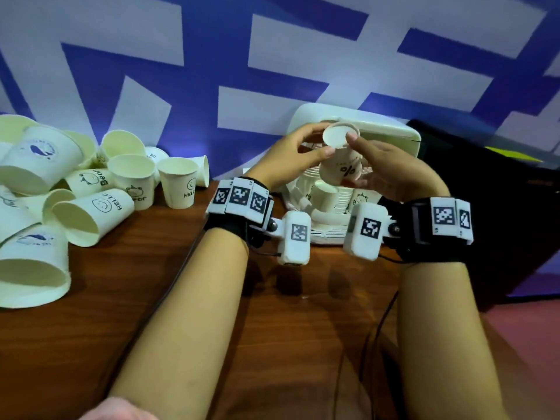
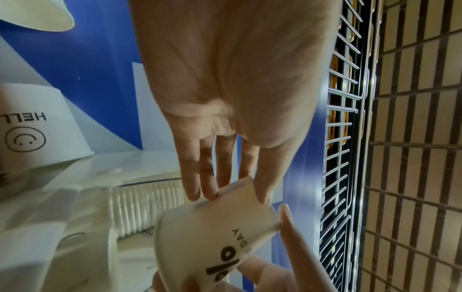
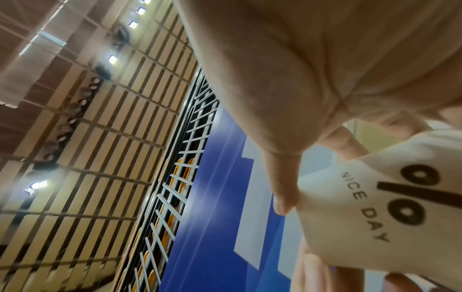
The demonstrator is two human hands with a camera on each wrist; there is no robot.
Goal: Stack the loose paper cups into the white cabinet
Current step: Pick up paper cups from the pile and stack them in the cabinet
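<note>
A paper cup (image 1: 342, 168) printed with "%" and "NICE DAY" is held upside down and tilted in front of the white cabinet (image 1: 381, 128). My left hand (image 1: 321, 140) pinches its narrow base between thumb and fingers. My right hand (image 1: 360, 160) grips it too, thumb at the base and fingers under its lower wall. The left wrist view shows the cup (image 2: 212, 237) with my left fingers (image 2: 200, 187) on its base rim. The right wrist view shows the cup (image 3: 375, 197) under my thumb. Stacks of cups (image 1: 328, 197) stand inside the cabinet. Several loose cups (image 1: 178, 183) lie at the left.
The loose cups cover the left part of the brown wooden table (image 1: 121, 313), some upright, some on their sides. A black box (image 1: 491, 213) stands right of the cabinet. A blue and white wall (image 1: 272, 56) closes the back. Thin cables (image 1: 378, 328) run between my forearms.
</note>
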